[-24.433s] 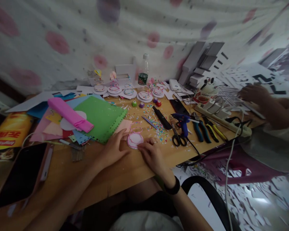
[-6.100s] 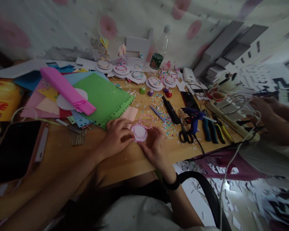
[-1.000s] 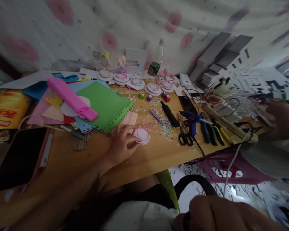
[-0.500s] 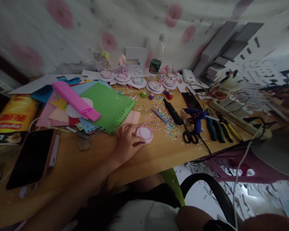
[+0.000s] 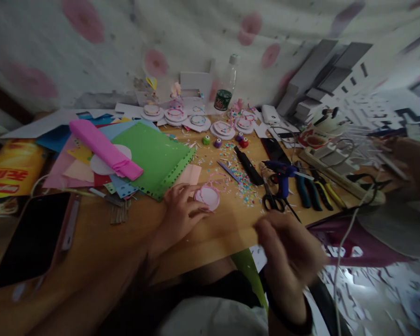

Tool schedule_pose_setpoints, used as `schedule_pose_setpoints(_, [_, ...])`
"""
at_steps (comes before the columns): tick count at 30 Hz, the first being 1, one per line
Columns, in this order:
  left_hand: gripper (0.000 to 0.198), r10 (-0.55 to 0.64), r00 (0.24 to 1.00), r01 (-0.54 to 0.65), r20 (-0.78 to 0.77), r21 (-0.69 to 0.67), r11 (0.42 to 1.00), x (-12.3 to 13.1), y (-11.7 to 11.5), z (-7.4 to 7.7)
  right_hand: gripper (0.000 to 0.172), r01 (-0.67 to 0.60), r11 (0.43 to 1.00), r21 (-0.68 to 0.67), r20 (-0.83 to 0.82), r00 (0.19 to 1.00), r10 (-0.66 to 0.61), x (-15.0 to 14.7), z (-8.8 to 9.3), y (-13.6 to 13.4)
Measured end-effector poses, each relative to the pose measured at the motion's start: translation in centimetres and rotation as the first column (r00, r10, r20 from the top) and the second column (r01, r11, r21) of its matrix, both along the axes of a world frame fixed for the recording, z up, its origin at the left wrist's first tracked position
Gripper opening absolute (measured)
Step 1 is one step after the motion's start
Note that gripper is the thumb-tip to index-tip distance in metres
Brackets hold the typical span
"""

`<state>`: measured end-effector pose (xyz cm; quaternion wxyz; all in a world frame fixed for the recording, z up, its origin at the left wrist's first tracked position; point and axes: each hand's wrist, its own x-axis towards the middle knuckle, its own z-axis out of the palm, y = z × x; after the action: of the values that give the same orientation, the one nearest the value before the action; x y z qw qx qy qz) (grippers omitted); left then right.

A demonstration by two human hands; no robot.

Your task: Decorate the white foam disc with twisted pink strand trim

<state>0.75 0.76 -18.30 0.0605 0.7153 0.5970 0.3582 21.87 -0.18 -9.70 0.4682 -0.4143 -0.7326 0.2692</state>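
Observation:
A small, round white-pink disc (image 5: 210, 199) lies on the wooden table with pink cord round its edge. More of the pink cord (image 5: 222, 181) trails loosely behind it. My left hand (image 5: 179, 211) rests on the table, its thumb and fingers closed on the disc's left edge. Over the table's front edge, my right hand (image 5: 290, 249) is raised with curled fingers. It is slightly blurred, and anything in its grasp is hidden. Scissors (image 5: 273, 201) and a blue glue gun (image 5: 283, 177) lie beyond it.
Confetti (image 5: 247, 186) is scattered by a black utility knife (image 5: 248, 165). Pliers (image 5: 311, 189) lie near a power strip (image 5: 343, 175). Green foam sheets (image 5: 154, 154) and a phone (image 5: 33, 238) are at left. Decorated discs (image 5: 222, 129) line the back. Another person's arm (image 5: 415, 163) is at right.
My right hand has come into view from below, over the table's front edge. My left hand stays at the disc, and the view has shifted slightly.

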Motion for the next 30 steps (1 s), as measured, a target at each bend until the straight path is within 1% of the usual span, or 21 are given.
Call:
schedule_pose_setpoints(1, [0.005, 0.001, 1.000, -0.001, 0.000, -0.001, 1.000, 0.0, 0.0, -0.1, 0.008, 0.020, 1.000, 0.015, 0.006, 1.000, -0.020, -0.3, -0.9, 1.2])
schedule_pose_setpoints(2, [0.004, 0.000, 1.000, 0.000, -0.001, -0.005, 1.000, -0.1, 0.0, -0.3, 0.011, 0.015, 0.999, 0.046, 0.034, 0.999, -0.016, -0.5, -1.9, 2.4])
schedule_pose_setpoints(3, [0.003, -0.001, 1.000, 0.001, -0.002, -0.013, 1.000, -0.1, 0.0, -0.4, 0.027, -0.023, 0.999, 0.046, 0.094, 0.995, 0.018, -0.6, -3.0, 3.5])
schedule_pose_setpoints(5, [0.006, 0.000, 1.000, 0.000, -0.003, -0.019, 1.000, -0.1, -0.1, -0.4, 0.048, -0.119, 0.992, 0.039, 0.172, 0.979, 0.111, -0.7, -5.3, 5.0])
schedule_pose_setpoints(8, [0.007, -0.003, 1.000, 0.003, 0.000, -0.016, 1.000, -0.2, -0.1, -0.3, 0.067, -0.218, 0.976, 0.007, 0.204, 0.956, 0.212, -1.1, -8.1, 5.9])
schedule_pose_setpoints(10, [0.007, 0.017, 1.000, -0.017, 0.002, -0.023, 1.000, -0.2, -0.1, -0.2, 0.077, -0.227, 0.974, 0.010, 0.193, 0.956, 0.221, -1.5, -9.1, 6.0])
schedule_pose_setpoints(13, [0.006, 0.040, 0.999, -0.040, 0.006, -0.025, 0.999, -0.2, 0.0, -0.2, 0.088, -0.222, 0.975, 0.028, 0.170, 0.962, 0.214, -2.0, -9.9, 6.2])
schedule_pose_setpoints(15, [0.005, 0.044, 0.999, -0.044, -0.002, -0.016, 0.999, -0.1, 0.1, -0.2, 0.095, -0.245, 0.970, 0.005, 0.185, 0.953, 0.240, -2.2, -10.0, 6.4])
schedule_pose_setpoints(17, [0.005, 0.045, 0.999, -0.045, -0.004, -0.016, 0.999, -0.1, 0.1, -0.2, 0.098, -0.279, 0.960, -0.029, 0.202, 0.939, 0.278, -2.2, -10.1, 6.6])
schedule_pose_setpoints(22, [0.009, 0.037, 0.999, -0.037, 0.022, -0.003, 0.999, 0.0, 0.1, -0.4, 0.093, -0.332, 0.942, -0.046, 0.163, 0.928, 0.335, -2.3, -10.3, 6.5])
schedule_pose_setpoints(25, [0.009, 0.025, 1.000, -0.025, -0.001, 0.008, 1.000, -0.1, 0.1, -0.3, 0.093, -0.314, 0.949, -0.042, 0.167, 0.934, 0.316, -2.4, -10.6, 6.3])
schedule_pose_setpoints(30, [0.012, -0.006, 1.000, 0.005, 0.007, 0.086, 0.996, -0.2, 0.3, 0.0, 0.093, -0.287, 0.958, 0.003, 0.185, 0.942, 0.282, -2.5, -10.7, 6.3])
